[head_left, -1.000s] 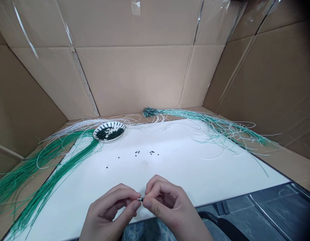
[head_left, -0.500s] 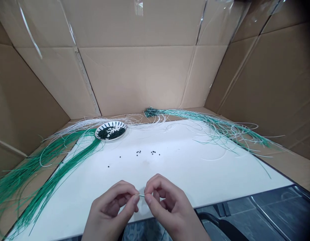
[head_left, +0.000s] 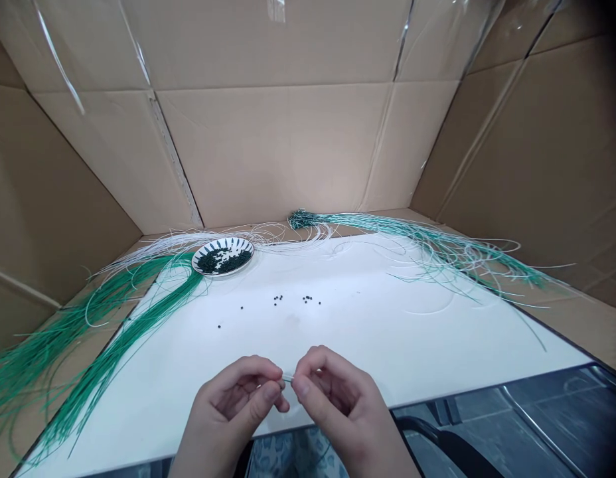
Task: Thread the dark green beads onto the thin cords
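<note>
I hold thin white and green strands stretched across the small gap between my left hand and right hand, thumb and forefinger of each pinching them above the smooth white worktop. My other fingers curl loosely. Farther off lie tiny dark beads, with more heaped in a shallow, stripe-rimmed plate. Silky green fibres fan out at my left; wiry white lines loop behind the plate, near a tangle-headed bundle, before creased brown cardboard.
</note>
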